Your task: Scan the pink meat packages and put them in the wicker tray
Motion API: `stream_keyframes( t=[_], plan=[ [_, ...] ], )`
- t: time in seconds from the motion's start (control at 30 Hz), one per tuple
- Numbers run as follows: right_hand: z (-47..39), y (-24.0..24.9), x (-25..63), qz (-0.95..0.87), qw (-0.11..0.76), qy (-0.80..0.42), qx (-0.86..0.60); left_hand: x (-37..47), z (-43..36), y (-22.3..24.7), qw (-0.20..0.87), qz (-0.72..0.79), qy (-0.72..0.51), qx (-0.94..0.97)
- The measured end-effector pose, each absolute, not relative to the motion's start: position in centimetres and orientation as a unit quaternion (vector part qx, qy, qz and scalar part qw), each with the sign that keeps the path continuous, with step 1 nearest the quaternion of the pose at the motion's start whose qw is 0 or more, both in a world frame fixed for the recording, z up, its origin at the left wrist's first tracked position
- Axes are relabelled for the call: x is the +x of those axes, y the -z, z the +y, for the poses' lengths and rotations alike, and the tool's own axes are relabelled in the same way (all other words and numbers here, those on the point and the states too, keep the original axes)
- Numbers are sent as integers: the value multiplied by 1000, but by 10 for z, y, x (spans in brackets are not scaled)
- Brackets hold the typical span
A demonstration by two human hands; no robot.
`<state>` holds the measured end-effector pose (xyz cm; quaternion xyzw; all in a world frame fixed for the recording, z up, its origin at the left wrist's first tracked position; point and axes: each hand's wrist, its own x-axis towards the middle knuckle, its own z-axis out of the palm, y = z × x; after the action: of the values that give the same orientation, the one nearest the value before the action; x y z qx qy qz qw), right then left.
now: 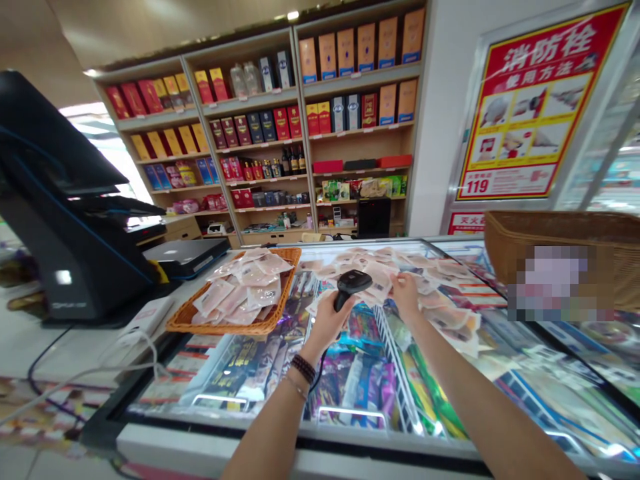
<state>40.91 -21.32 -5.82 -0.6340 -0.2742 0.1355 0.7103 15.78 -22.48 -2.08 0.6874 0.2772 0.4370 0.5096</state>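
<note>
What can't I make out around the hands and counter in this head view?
All in the head view:
- Lower grip of the scanner: hidden by the left hand.
- Small print on the packets: too small and blurred.
- Near part of the terminal: cut off by the left edge.
- Part of the brown basket: pixelated patch over its front; far end cut off by the right edge.

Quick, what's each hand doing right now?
Left hand: closed around a black plastic handheld scanner.
Right hand: closed, pinching the edge of a flat, clear plastic packet.
</note>
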Motion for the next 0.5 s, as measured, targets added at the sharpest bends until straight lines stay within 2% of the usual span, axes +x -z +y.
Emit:
stream_keyframes(
  t=[0.13, 0.5],
  plan=[
    [-211, 60, 402, -255, 777, -214, -534, 157, -222, 22, 499, 278, -435, 696],
    [-204, 65, 396, -294, 801, -186, -487, 158, -211, 33, 514, 281, -420, 694]
  ],
)
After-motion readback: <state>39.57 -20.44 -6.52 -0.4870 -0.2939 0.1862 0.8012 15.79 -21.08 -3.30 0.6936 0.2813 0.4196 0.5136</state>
